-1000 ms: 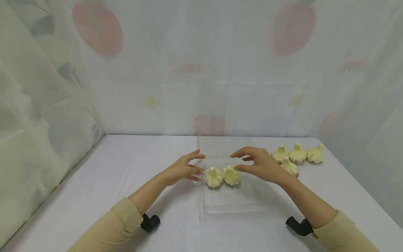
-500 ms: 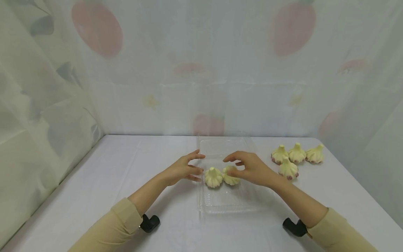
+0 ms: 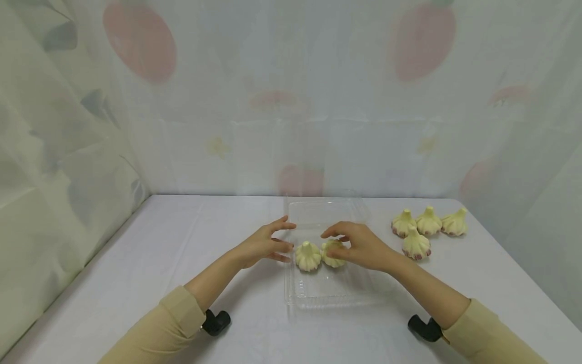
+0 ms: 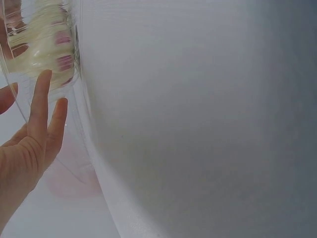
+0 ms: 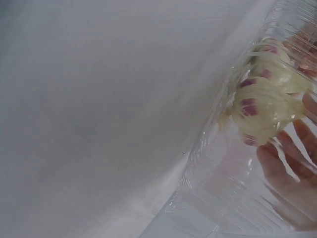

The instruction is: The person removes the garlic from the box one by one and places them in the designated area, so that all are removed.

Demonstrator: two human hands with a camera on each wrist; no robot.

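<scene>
A clear plastic tray (image 3: 318, 302) sits mid-table with two pale garlic bulbs in it. My right hand (image 3: 337, 241) curls over the right garlic bulb (image 3: 332, 259), thumb and fingers round it. The left garlic bulb (image 3: 308, 256) stands free beside it. My left hand (image 3: 287, 236) rests by the tray's left wall with its fingers relaxed and holds nothing. In the left wrist view straight fingers (image 4: 42, 116) lie against the clear wall with a bulb (image 4: 44, 49) behind it. The right wrist view shows a purple-marked bulb (image 5: 262, 109) through the tray, fingers (image 5: 287, 171) below it.
Several more garlic bulbs (image 3: 416, 230) lie in a cluster on the white table (image 3: 182, 242) to the right of the tray. A patterned curtain (image 3: 291, 101) closes the back and both sides. Black wrist mounts (image 3: 215, 322) sit near the front edge.
My right hand has moved left and down from beside the right bulb to curl round it. The left hand and the tray have stayed put.
</scene>
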